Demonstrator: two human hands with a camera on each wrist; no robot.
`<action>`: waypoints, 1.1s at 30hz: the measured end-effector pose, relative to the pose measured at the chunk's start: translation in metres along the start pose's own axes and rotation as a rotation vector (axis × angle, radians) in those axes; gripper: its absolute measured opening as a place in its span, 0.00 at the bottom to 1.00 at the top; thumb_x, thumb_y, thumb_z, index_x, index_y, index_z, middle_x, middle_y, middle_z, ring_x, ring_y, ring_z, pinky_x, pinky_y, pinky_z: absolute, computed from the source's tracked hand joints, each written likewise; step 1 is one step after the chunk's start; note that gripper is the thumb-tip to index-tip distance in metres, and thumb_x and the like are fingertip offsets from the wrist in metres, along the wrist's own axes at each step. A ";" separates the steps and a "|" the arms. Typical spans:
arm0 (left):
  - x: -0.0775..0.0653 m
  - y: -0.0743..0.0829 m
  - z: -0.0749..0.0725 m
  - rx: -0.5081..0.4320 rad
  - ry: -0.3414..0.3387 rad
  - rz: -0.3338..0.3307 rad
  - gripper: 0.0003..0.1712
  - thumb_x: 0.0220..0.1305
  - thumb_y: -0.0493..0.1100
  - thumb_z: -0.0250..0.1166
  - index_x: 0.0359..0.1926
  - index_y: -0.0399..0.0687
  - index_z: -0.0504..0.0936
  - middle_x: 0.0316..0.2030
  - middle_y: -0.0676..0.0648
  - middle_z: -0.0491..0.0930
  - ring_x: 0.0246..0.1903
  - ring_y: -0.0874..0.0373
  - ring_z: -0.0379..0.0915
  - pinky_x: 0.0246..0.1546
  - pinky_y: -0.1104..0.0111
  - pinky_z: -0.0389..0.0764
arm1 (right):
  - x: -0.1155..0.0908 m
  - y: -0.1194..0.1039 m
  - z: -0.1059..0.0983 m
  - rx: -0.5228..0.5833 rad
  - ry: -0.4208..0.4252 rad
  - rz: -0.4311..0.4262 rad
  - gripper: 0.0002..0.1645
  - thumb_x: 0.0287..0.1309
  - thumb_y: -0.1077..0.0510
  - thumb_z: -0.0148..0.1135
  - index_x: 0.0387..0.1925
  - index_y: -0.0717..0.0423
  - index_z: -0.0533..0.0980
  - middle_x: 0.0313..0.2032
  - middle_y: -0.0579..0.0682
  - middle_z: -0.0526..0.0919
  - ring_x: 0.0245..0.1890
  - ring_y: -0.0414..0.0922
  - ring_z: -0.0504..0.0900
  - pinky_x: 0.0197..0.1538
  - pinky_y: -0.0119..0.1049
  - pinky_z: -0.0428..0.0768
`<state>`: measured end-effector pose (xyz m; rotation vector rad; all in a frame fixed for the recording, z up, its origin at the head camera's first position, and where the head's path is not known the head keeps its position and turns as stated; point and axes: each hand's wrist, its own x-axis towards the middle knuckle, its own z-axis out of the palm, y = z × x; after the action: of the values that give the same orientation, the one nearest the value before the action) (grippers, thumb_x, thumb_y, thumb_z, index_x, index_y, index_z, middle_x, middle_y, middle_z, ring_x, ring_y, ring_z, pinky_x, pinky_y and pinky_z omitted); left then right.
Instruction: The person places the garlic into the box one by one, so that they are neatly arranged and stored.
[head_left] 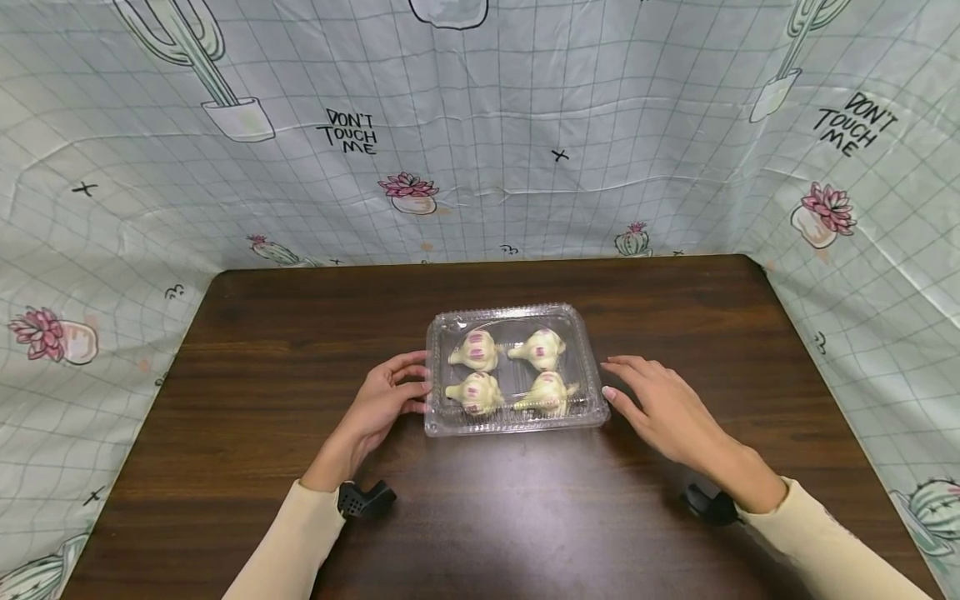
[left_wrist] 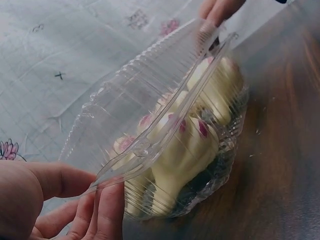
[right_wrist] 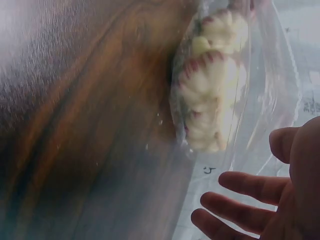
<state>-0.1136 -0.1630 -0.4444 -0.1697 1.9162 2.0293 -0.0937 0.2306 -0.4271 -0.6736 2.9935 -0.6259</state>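
Observation:
A clear plastic clamshell container (head_left: 517,427) lies on the table with its ridged lid down, as far as I can tell. Inside sit several garlic bulbs (head_left: 477,350), pale with purple-pink marks, in two rows. At the container's left side my left hand (head_left: 378,404) pinches the rim; the left wrist view has the thumb (left_wrist: 62,180) above the edge and the fingers beneath it. My right hand (head_left: 663,408) is beside the right edge, its fingers spread and relaxed. In the right wrist view those fingers (right_wrist: 240,212) stand apart from the plastic.
Dark brown wooden tabletop (head_left: 300,333) surrounds the container. Behind it and on both sides hangs a pale grid-patterned sheet (head_left: 480,108) printed with cacti and lettering. Each wrist carries a black strapped device (head_left: 363,500).

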 end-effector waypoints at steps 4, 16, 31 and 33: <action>0.004 0.003 0.000 0.001 0.007 0.000 0.31 0.72 0.25 0.60 0.74 0.29 0.67 0.46 0.46 0.76 0.32 0.63 0.76 0.32 0.74 0.87 | -0.003 -0.001 0.004 0.003 0.007 0.004 0.24 0.80 0.51 0.57 0.66 0.63 0.78 0.66 0.62 0.78 0.66 0.64 0.76 0.65 0.68 0.74; 0.011 0.006 0.000 0.006 0.015 0.008 0.31 0.72 0.24 0.59 0.74 0.30 0.67 0.46 0.47 0.76 0.33 0.63 0.76 0.33 0.75 0.87 | -0.003 -0.005 0.010 -0.046 0.041 -0.016 0.18 0.77 0.54 0.61 0.56 0.63 0.84 0.63 0.63 0.81 0.60 0.64 0.80 0.61 0.66 0.78; 0.010 0.005 0.003 0.000 0.047 -0.012 0.30 0.74 0.25 0.59 0.74 0.31 0.68 0.48 0.46 0.76 0.35 0.64 0.77 0.33 0.76 0.87 | -0.007 -0.017 0.023 -0.023 0.088 0.010 0.13 0.77 0.55 0.60 0.42 0.59 0.85 0.61 0.63 0.81 0.62 0.64 0.77 0.62 0.66 0.78; 0.009 0.006 0.003 -0.005 0.051 -0.017 0.29 0.74 0.25 0.59 0.74 0.31 0.69 0.48 0.46 0.75 0.36 0.64 0.77 0.34 0.76 0.87 | -0.007 -0.018 0.024 -0.022 0.096 0.017 0.12 0.77 0.55 0.60 0.40 0.59 0.84 0.61 0.63 0.82 0.62 0.64 0.78 0.61 0.65 0.78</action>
<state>-0.1235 -0.1584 -0.4418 -0.2403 1.9338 2.0376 -0.0772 0.2092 -0.4429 -0.6358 3.0950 -0.6444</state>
